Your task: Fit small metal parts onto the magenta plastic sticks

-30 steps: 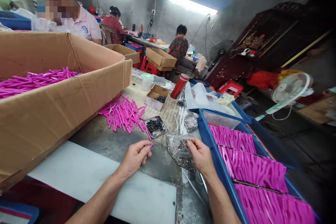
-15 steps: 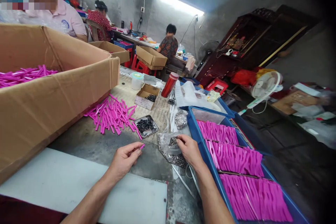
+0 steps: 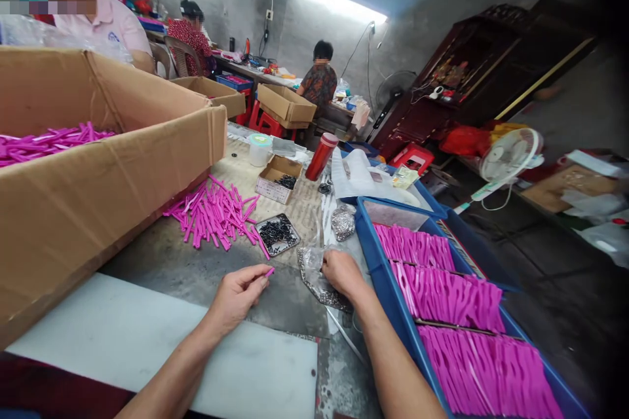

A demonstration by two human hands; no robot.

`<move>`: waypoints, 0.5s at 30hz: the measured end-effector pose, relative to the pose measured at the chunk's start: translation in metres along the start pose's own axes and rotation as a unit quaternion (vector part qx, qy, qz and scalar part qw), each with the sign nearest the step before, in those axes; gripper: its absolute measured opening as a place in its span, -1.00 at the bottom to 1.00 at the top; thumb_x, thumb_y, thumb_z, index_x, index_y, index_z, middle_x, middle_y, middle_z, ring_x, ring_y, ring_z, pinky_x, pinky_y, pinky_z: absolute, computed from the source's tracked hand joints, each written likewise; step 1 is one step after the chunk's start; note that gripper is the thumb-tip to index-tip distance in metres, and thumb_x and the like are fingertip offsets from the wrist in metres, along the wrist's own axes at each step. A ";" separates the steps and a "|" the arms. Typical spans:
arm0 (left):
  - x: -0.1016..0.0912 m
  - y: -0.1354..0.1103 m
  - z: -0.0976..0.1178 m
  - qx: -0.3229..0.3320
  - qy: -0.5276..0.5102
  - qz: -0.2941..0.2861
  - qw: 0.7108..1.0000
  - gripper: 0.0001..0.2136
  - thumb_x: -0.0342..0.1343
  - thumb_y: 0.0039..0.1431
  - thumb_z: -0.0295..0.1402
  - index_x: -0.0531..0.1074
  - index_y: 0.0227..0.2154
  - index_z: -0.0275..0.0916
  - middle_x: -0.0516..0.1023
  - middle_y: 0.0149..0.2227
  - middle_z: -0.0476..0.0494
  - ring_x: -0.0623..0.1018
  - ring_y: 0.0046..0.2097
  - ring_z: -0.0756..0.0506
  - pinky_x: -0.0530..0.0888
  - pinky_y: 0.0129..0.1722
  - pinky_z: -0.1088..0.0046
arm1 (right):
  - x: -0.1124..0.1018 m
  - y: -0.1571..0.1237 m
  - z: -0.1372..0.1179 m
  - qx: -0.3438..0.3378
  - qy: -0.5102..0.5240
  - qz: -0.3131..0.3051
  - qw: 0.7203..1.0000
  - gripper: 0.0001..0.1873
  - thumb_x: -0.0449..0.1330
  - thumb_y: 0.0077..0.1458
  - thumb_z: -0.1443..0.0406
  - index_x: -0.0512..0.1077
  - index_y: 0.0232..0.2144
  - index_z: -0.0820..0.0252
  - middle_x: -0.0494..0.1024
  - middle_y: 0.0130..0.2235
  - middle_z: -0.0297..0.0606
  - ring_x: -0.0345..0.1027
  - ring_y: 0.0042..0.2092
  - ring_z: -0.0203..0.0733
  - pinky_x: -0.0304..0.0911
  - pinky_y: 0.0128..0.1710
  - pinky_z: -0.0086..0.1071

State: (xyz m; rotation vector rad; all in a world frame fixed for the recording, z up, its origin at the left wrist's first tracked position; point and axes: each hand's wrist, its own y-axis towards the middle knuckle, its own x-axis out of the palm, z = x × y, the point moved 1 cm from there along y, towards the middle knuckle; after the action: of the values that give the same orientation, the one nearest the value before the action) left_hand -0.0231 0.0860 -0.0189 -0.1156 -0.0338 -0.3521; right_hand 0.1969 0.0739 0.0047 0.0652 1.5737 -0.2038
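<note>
Between thumb and fingers, my left hand (image 3: 240, 294) pinches a small pink plastic piece (image 3: 270, 272), its tip sticking out to the right. My right hand (image 3: 341, 272) is closed over a clear plastic bag (image 3: 313, 263) on a tray of small metal parts (image 3: 310, 285); what its fingertips hold is hidden. Beyond my hands lie a square dish of small black parts (image 3: 277, 234) and a loose pile of pink plastic pieces (image 3: 213, 213). A bag of silvery metal parts (image 3: 343, 222) sits just past the right hand.
A big cardboard box (image 3: 113, 190) with pink pieces walls off the left. On the right stands a blue crate (image 3: 366, 242) packed with pink pieces in rows. A white board (image 3: 162, 347) lies in front. A red flask (image 3: 321, 157) and small carton (image 3: 275, 190) stand farther back.
My right hand has moved slightly left and turned, its fingers now curled in over the bag. The left hand keeps its pinch on the pink piece. The whole view has shifted a little.
</note>
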 end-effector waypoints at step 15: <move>0.001 0.001 0.000 0.001 -0.023 -0.011 1.000 -0.74 0.07 -0.16 -0.37 0.48 -0.37 -0.38 0.37 -0.61 -0.01 0.21 -0.68 0.13 0.15 -0.70 0.62 | -0.003 -0.011 0.004 -0.022 0.025 0.036 0.999 -0.78 -0.08 -0.07 0.42 0.37 -0.48 0.24 0.46 -0.41 -0.23 0.27 -0.36 -0.25 -0.04 -0.43 -0.47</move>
State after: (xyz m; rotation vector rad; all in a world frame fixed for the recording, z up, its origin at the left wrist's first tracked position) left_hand -0.0222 0.0862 -0.0188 -0.1214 -0.0803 -0.3722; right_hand 0.1986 0.0626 0.0092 0.0930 1.6222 -0.1103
